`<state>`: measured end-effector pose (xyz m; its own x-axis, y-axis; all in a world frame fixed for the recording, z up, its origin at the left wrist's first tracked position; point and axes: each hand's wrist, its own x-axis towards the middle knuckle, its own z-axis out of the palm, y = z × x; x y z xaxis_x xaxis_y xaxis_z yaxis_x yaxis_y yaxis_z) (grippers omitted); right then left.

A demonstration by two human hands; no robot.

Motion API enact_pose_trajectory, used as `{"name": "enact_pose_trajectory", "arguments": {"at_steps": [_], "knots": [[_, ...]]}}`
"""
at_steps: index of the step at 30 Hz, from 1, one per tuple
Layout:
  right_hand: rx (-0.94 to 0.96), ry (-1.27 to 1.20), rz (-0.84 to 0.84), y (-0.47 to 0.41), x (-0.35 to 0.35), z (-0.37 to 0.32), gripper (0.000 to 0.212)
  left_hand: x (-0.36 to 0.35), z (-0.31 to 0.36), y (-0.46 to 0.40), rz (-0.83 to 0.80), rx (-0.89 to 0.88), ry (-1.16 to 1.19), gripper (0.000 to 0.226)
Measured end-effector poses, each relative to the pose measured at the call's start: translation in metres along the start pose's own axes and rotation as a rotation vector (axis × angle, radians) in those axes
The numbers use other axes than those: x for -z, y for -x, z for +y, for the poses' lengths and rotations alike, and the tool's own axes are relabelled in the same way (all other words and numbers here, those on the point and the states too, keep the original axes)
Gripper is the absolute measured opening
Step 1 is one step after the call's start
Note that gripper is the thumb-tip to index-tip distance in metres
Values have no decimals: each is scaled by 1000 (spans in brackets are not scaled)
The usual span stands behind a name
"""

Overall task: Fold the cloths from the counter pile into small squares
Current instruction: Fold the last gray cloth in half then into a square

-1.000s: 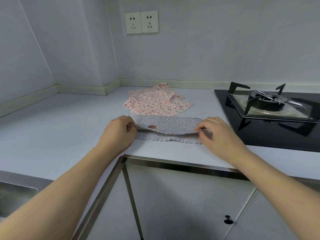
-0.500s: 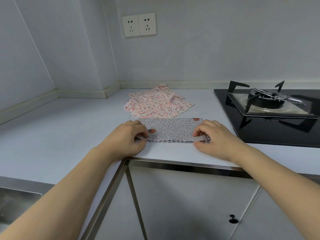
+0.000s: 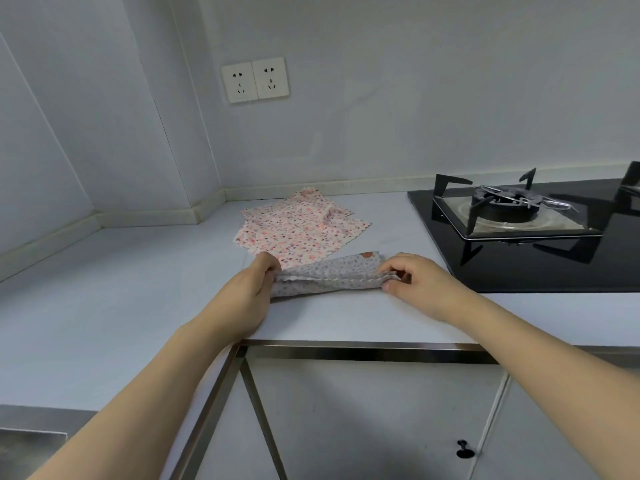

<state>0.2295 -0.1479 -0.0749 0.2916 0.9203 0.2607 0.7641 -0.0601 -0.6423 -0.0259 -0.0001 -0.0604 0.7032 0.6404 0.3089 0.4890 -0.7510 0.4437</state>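
A grey spotted cloth lies on the pale counter as a long narrow strip, its scalloped edges doubled over along the middle. My left hand pinches the strip's left end. My right hand pinches the right end between thumb and fingers. Behind the strip lies a pink flowered cloth, spread loosely with a rumpled far corner; the grey cloth overlaps its near edge.
A black gas hob with a raised burner stand fills the counter to the right. A steel sink corner shows at the lower left. Cabinet doors with a small black knob hang below the counter's metal edge. Two wall sockets sit above.
The grey cloth's near edge has been brought over onto itself, making the strip narrower. Both hands shifted slightly away from me with it, and the camera tilted up.
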Motion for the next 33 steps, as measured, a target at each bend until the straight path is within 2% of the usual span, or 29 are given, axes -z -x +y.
{"name": "enact_pose_trajectory", "arguments": {"at_steps": [2,4,6,10,15,21,25,31,33], "knots": [[-66,-194,58,0,4,2,7,3,5,0,-19,1,45,4],[-105,-414,106,1,8,6,5,6,11,0,-23,-28,69,15],[-115,-568,121,2,10,8,6,6,15,0,-5,-88,46,16],[-129,-671,126,1,10,8,5,9,17,-1,74,-184,9,14],[-127,-702,158,1,12,8,5,14,18,-1,141,-221,-29,10],[-42,-587,275,11,17,-5,20,22,35,0,148,-160,29,14],[-40,-569,330,17,26,-15,27,36,53,-2,126,-77,261,17],[-54,-229,371,-1,49,-24,22,58,65,-4,-76,41,647,11],[-67,-151,333,-10,54,-25,21,61,66,-4,-132,92,674,10]]}}
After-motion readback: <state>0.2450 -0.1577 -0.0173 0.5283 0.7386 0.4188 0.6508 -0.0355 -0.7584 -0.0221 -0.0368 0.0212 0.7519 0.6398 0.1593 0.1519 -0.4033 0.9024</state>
